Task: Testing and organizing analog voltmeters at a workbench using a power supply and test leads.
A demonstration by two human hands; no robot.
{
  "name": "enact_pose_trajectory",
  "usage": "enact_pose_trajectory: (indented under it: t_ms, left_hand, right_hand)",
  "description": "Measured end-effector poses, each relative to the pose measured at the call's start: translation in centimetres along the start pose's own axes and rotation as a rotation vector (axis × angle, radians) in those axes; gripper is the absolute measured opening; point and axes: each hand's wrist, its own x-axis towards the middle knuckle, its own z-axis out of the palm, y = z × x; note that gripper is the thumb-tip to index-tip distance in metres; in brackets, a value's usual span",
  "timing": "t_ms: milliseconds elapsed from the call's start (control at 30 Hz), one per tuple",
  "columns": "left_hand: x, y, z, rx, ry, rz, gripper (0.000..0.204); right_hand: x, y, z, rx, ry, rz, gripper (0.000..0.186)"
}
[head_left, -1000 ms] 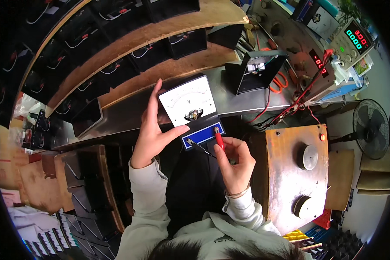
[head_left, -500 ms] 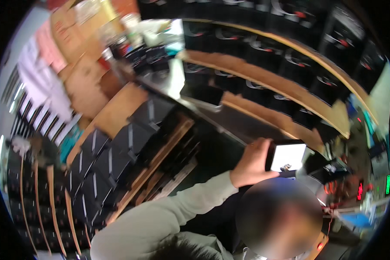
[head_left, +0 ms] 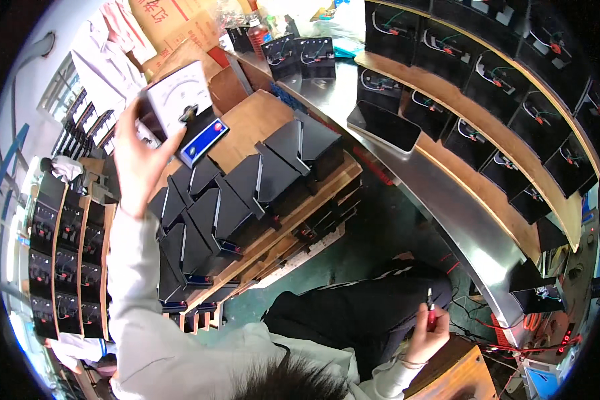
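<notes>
At the left, my left hand (head_left: 139, 155) is closed on an analog meter (head_left: 180, 100), with its fingers and thumb around the black case. The meter has a white dial with a curved scale and a blue strip along its lower edge. It is held tilted above rows of black cases (head_left: 237, 190) stacked on a wooden board. Low on the right, my right hand (head_left: 425, 340) pinches a small red-handled tool (head_left: 431, 317) with a thin tip pointing up; its exact kind is unclear. This hand is near my dark-trousered leg (head_left: 353, 303).
A metal bench (head_left: 440, 200) runs along the right, with a smartphone (head_left: 384, 126) lying on it. Wooden shelves (head_left: 440, 90) hold several wired black units. Red cables (head_left: 513, 343) and a wooden stool (head_left: 463, 377) are at lower right. Another person (head_left: 80, 350) appears at lower left.
My left hand has carried the meter from the right over to the left, above the stacked cases. My right hand with the red-handled tool now shows. The view has shifted.
</notes>
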Motion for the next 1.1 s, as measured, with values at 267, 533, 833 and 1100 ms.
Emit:
enact_pose_trajectory:
  t_ms: [267, 533, 833, 1100]
  left_hand:
    - [-0.5, -9.9, 16.6, -0.163, -0.704, -0.182, 0.093]
    - [1.3, -3.6, 13.7, 0.437, -1.126, -0.152, 0.081]
    - [0.1, 32.3, 8.5, -0.825, -0.523, 1.031, 0.082]
    - [-8.9, 58.2, 11.5, -1.252, -0.434, 0.772, 0.069]
  right_hand:
    - [0.2, 1.6, -3.0, -0.159, 0.045, -0.160, 0.019]
    - [-2.9, 6.4, -6.4, -0.316, 0.084, -0.046, 0.017]
    - [-1.9, 1.7, -5.6, -0.337, 0.217, -0.203, 0.020]
    - [-6.1, 0.8, -7.0, -0.307, 0.230, -0.201, 0.021]
